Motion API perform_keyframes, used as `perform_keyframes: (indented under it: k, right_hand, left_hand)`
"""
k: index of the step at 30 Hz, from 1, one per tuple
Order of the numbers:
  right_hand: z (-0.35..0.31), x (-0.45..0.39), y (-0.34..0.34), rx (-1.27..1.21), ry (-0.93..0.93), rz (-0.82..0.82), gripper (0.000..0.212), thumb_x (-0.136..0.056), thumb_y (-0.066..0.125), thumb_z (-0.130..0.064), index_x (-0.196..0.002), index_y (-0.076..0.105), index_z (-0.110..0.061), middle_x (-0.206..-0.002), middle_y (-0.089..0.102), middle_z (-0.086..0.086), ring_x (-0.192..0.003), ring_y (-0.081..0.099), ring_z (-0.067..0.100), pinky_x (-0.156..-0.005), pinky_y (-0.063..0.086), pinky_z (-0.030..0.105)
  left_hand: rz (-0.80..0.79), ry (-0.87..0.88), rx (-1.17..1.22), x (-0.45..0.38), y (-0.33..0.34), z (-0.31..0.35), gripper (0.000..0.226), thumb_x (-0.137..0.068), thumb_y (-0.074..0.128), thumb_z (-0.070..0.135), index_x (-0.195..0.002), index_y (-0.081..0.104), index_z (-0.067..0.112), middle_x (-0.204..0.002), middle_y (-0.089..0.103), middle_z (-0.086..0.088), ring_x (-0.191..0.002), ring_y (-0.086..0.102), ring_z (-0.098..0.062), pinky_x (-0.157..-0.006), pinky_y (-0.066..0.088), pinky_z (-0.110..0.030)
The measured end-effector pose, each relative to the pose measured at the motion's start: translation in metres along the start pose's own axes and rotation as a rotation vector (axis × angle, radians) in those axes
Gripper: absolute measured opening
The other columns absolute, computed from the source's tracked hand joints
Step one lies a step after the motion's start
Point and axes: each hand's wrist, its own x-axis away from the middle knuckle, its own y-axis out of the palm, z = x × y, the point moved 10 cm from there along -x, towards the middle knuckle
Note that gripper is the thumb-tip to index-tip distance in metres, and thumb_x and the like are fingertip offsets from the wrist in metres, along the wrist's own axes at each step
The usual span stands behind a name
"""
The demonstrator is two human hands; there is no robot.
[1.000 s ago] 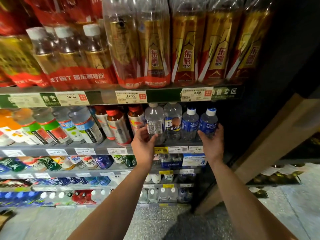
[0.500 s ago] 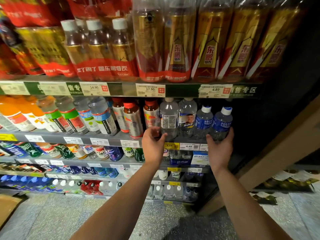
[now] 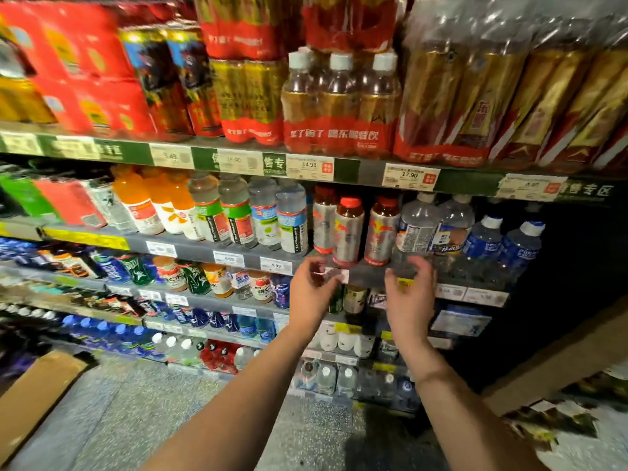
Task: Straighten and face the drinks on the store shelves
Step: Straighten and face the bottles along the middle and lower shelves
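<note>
Drinks stand in rows on a grey shelf (image 3: 190,248). From the middle to the right there are three silver bottles with red caps (image 3: 348,229), two clear bottles with white labels (image 3: 416,229) and two blue-labelled bottles (image 3: 518,248). My left hand (image 3: 311,292) hovers just below the red-capped bottles, fingers loosely spread, holding nothing. My right hand (image 3: 409,294) hangs in front of the shelf edge under the clear bottles, fingers relaxed and empty. Both hands are blurred by motion and touch no bottle.
Shrink-wrapped gold and red multipacks (image 3: 339,103) fill the shelf above. Orange, green and blue-labelled bottles (image 3: 234,215) stand to the left. Lower shelves (image 3: 217,302) hold smaller bottles. A cardboard sheet (image 3: 34,399) lies on the speckled floor at the lower left.
Both hands have let go of the bottles on the right and shifted left and slightly down. The view has swung left, and the right hand has left the blue-labelled bottle.
</note>
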Motion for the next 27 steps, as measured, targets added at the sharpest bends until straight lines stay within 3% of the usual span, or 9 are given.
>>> perform_keyframes:
  k: [3, 8, 12, 17, 22, 27]
  right_hand:
    - [-0.013, 0.032, 0.032, -0.035, 0.000, -0.029, 0.034, -0.090, 0.069, -0.018, -0.120, 0.056, -0.014, -0.121, 0.056, 0.004, -0.109, 0.054, 0.022, -0.086, 0.040, 0.027]
    - [-0.002, 0.086, 0.080, 0.019, 0.073, -0.068, 0.025, -0.088, 0.070, -0.018, -0.111, 0.061, -0.013, -0.110, 0.061, 0.005, -0.104, 0.057, 0.027, -0.089, 0.046, 0.041]
    - [0.026, 0.128, 0.098, 0.027, 0.154, -0.071, 0.026, -0.086, 0.073, -0.015, -0.109, 0.062, -0.010, -0.110, 0.061, 0.006, -0.103, 0.057, 0.026, -0.091, 0.048, 0.045]
    - [0.066, 0.159, 0.095, 0.133, 0.294, -0.099, 0.032, -0.088, 0.070, -0.024, -0.116, 0.059, -0.013, -0.117, 0.058, 0.005, -0.107, 0.056, 0.023, -0.089, 0.044, 0.034]
    - [0.099, 0.160, 0.080, 0.162, 0.356, -0.078, 0.032, -0.090, 0.069, -0.025, -0.117, 0.059, -0.014, -0.115, 0.062, 0.006, -0.104, 0.060, 0.025, -0.088, 0.050, 0.039]
    - [0.122, 0.138, 0.062, 0.184, 0.372, -0.046, 0.022, -0.089, 0.070, -0.027, -0.103, 0.052, -0.026, -0.104, 0.057, -0.001, -0.092, 0.057, 0.020, -0.074, 0.045, 0.033]
  left_hand:
    - [-0.076, -0.022, -0.017, 0.004, -0.028, -0.020, 0.037, -0.077, 0.084, 0.019, -0.103, 0.058, 0.023, -0.084, 0.061, 0.007, -0.080, 0.061, -0.009, -0.075, 0.047, -0.021]
    - [-0.146, -0.045, -0.036, 0.015, -0.074, -0.047, 0.037, -0.079, 0.083, 0.017, -0.104, 0.057, 0.023, -0.098, 0.067, -0.006, -0.086, 0.061, -0.013, -0.070, 0.045, -0.008]
    - [-0.215, -0.039, -0.051, 0.025, -0.089, -0.078, 0.038, -0.079, 0.083, 0.018, -0.105, 0.056, 0.023, -0.090, 0.058, 0.005, -0.079, 0.057, -0.008, -0.074, 0.048, -0.023]
    - [-0.271, -0.093, -0.072, 0.039, -0.087, -0.115, 0.037, -0.079, 0.083, 0.026, -0.106, 0.058, 0.025, -0.092, 0.061, 0.000, -0.088, 0.064, -0.020, -0.080, 0.053, -0.036]
    - [-0.335, -0.100, -0.079, 0.051, -0.062, -0.134, 0.037, -0.079, 0.083, 0.021, -0.106, 0.058, 0.017, -0.092, 0.054, 0.002, -0.089, 0.062, -0.026, -0.080, 0.055, -0.044]
    - [-0.350, -0.164, -0.054, 0.057, -0.029, -0.156, 0.036, -0.077, 0.083, 0.022, -0.101, 0.057, 0.022, -0.088, 0.052, 0.005, -0.086, 0.062, -0.024, -0.080, 0.058, -0.053]
